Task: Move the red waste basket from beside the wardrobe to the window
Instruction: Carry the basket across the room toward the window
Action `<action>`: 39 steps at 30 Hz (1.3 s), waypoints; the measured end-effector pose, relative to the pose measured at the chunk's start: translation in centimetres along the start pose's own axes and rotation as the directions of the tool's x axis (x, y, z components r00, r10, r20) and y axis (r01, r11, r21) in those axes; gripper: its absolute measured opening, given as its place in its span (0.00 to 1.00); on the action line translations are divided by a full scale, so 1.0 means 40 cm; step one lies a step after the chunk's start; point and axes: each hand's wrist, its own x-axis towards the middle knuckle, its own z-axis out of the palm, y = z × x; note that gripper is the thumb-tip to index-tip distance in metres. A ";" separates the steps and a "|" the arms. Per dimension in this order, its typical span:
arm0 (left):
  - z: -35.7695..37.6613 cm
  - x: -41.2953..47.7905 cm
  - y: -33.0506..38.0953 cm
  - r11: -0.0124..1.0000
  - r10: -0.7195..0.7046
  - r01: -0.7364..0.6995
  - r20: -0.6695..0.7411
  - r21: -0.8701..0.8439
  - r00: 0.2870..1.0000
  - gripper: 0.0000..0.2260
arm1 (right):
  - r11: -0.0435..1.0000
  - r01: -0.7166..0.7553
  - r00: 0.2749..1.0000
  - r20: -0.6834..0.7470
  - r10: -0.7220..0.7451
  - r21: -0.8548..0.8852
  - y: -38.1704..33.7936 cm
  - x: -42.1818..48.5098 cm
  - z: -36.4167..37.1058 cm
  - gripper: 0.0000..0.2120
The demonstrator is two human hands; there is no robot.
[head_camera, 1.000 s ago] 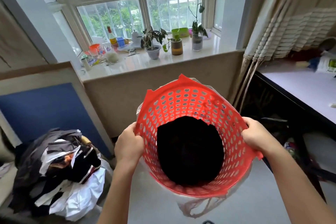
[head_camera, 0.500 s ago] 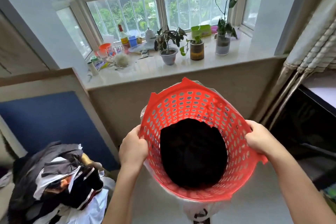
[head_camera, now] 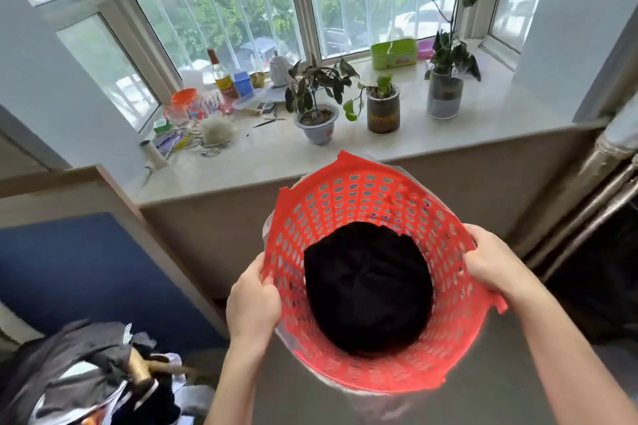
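Both bare forearms extend forward. Left hand (head_camera: 253,302) and right hand (head_camera: 497,264) are each closed, fingers curled over thumb, palms facing inward.

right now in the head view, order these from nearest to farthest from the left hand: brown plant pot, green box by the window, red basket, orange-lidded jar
1. red basket: the left hand grips its rim
2. brown plant pot: mid-sill, up and right of that hand
3. orange-lidded jar: far left of the sill
4. green box: back of the sill, at the glass

The pot and the jar are too close to call.

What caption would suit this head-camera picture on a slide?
Both hands, left and right, grip the red waste basket by its rim before the plant-lined windowsill.
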 end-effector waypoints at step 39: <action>0.497 0.242 -0.228 0.998 -0.021 0.045 0.375 -0.055 0.927 0.21 | 0.955 -0.293 0.954 -0.053 0.296 0.055 0.319 0.220 0.238 0.20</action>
